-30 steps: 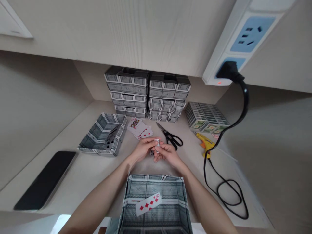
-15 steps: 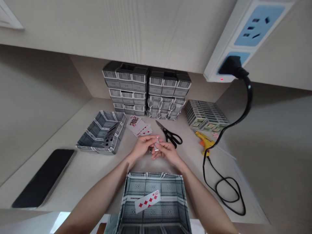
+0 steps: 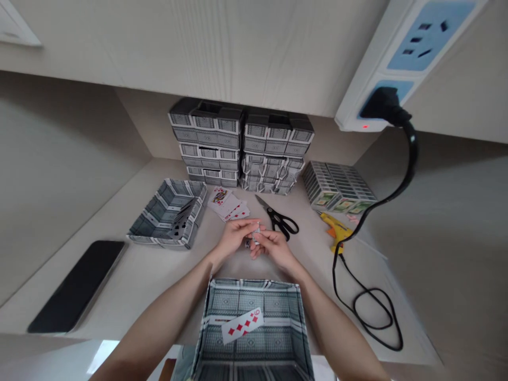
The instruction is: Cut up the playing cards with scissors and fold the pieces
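Observation:
Both hands meet above the desk, just beyond a box made of patterned playing cards (image 3: 273,302). My left hand (image 3: 233,236) pinches one side of a small folded card (image 3: 256,236). On its other side, the fingers of my right hand (image 3: 277,247) are closed on the same card. Inside the near box lies a strip of diamond card (image 3: 243,325). Loose cards (image 3: 228,203) are spread just behind my left hand. Black-handled scissors (image 3: 281,219) lie behind my right hand.
Another card box (image 3: 159,214) holds dark cards at the left, near a black phone (image 3: 75,288). Stacked card boxes (image 3: 210,143) stand at the back. Packed decks (image 3: 337,188), a yellow glue gun (image 3: 336,228) and a black cable (image 3: 371,291) are at the right; a power strip (image 3: 381,69) hangs above.
The whole view has shifted slightly. Both hands keep hold of the small card, whose patterned face is now turned a little more toward the camera.

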A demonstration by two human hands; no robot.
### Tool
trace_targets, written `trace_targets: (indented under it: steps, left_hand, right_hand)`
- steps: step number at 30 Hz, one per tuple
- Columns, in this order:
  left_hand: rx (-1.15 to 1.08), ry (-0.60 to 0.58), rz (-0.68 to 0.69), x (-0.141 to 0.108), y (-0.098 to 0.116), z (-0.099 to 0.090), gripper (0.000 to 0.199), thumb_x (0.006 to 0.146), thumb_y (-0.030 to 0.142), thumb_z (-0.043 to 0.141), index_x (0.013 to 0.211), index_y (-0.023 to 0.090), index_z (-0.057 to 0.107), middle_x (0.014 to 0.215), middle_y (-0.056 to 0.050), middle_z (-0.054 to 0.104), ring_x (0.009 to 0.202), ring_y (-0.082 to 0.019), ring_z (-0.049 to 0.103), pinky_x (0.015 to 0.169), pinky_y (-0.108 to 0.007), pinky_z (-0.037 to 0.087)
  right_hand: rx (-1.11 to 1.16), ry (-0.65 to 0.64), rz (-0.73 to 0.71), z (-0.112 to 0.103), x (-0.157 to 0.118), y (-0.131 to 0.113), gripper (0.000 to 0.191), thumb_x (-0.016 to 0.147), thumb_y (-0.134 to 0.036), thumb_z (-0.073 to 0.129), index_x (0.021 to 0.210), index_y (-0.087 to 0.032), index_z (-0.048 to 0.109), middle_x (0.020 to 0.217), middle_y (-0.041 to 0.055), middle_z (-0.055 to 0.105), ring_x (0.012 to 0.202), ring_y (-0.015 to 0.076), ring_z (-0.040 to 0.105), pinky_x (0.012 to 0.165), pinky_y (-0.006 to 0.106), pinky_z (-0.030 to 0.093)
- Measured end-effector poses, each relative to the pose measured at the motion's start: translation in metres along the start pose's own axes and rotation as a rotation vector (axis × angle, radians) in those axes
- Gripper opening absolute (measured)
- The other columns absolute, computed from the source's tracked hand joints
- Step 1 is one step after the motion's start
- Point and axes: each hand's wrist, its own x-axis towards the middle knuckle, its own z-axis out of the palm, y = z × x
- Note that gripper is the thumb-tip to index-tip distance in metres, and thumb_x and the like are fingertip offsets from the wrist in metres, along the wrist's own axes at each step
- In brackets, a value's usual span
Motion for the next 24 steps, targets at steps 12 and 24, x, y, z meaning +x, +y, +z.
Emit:
trace_targets:
  steps: [12,24]
  left_hand:
    - [-0.080,-0.158,0.016,-0.0011,-0.0030,0.0000,0.048,0.067,0.037,0.066,0.108,0.013,0.060,0.098,-0.013,0.066,0.044,-0.007,0.051,0.048,-0.024,0.043]
    - [-0.015,-0.094,0.035,-0.0021,-0.0018,0.0022,0.027,0.062,0.029,0.069,0.080,0.010,0.066,0.051,-0.002,0.063,0.036,-0.010,0.050,0.038,-0.022,0.039]
  right_hand:
    - [-0.056,0.046,-0.033,-0.0013,-0.0005,-0.0030,0.030,0.069,-0.044,0.063,0.060,-0.015,0.061,0.053,0.0001,0.060,0.043,0.0127,0.057,0.047,0.026,0.049]
    - [-0.219,0.053,-0.082,0.0030,0.0025,0.0038,0.036,0.072,-0.048,0.057,0.054,-0.017,0.055,0.041,-0.0012,0.056,0.035,0.0117,0.052,0.041,0.024,0.045]
